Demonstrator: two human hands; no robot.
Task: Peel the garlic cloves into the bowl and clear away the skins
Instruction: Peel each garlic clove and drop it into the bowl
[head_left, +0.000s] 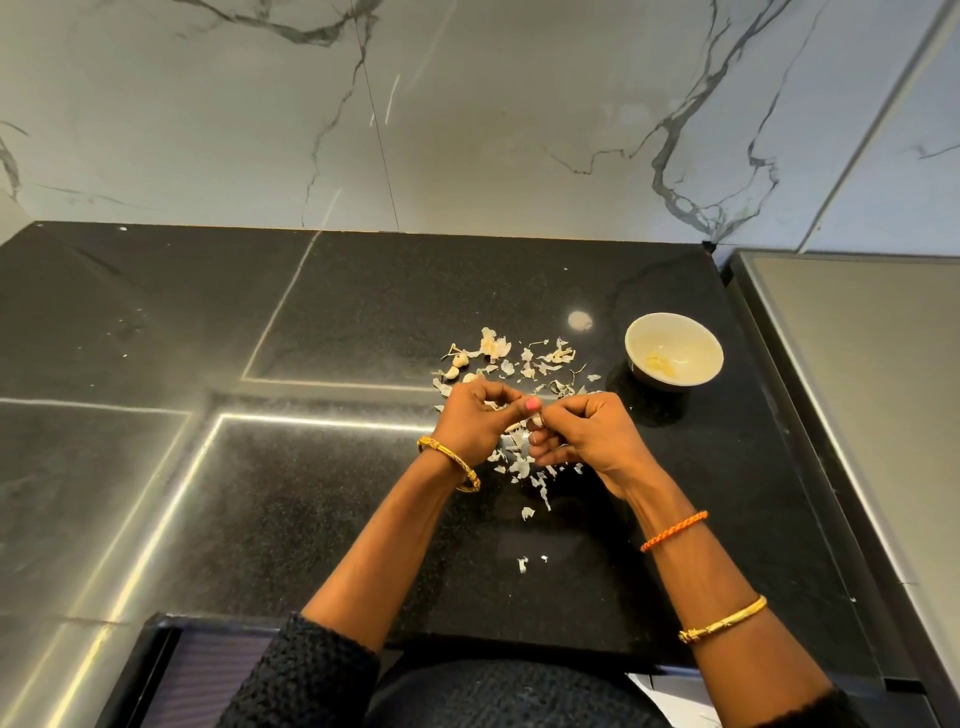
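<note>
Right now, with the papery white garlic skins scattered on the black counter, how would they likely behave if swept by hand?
The papery white garlic skins look thin and curled, so they are probably very light and floppy. Lying loose on the glossy black counter, they would likely slide easily, and some may scatter or cling to fingers rather than gather neatly.

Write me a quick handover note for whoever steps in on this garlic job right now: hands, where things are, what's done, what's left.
Left hand and right hand: both pinch one garlic clove between them above the black counter, mid-peel.
Bowl: on the counter, to the right beyond the hands, with a few peeled cloves inside.
Unpeeled cloves: a few lie just beyond the left hand.
Skins: scattered on the counter under and beyond the hands.
Done: some cloves peeled into the bowl.
Left: finish this clove, peel the rest, clear the skins.
</note>
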